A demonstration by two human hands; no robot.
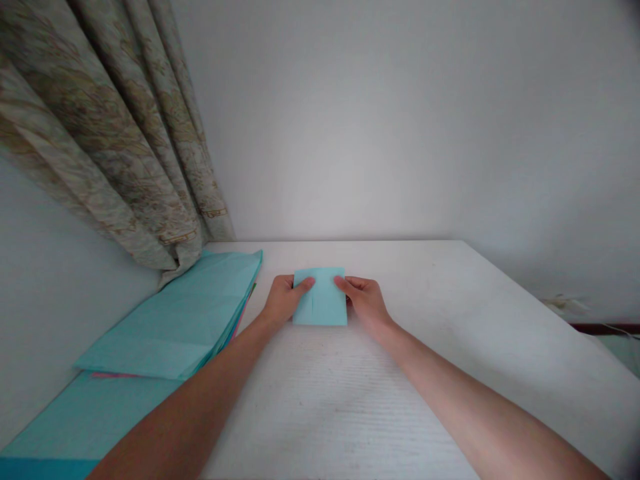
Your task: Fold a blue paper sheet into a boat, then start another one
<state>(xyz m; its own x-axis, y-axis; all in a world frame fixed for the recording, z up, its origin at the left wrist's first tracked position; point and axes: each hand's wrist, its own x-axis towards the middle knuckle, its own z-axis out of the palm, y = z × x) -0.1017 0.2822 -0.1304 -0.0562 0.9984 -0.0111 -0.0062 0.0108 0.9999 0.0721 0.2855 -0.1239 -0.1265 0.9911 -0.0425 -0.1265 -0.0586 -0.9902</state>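
A small light-blue folded paper (324, 301), nearly square, is held up between both hands over the white table. My left hand (286, 297) pinches its left edge, thumb lying across the front. On the opposite edge, my right hand (364, 297) grips it the same way, thumb on the front near the upper corner. The fingers behind the paper are mostly hidden. A short vertical crease shows on its lower left part. Whether its lower edge touches the table I cannot tell.
A stack of large light-blue paper sheets (175, 313) lies at the left of the white table (340, 413), with pink and blue edges showing beneath. Behind it hangs a patterned curtain (125, 120). A plain wall (340, 133) borders the table's far edge.
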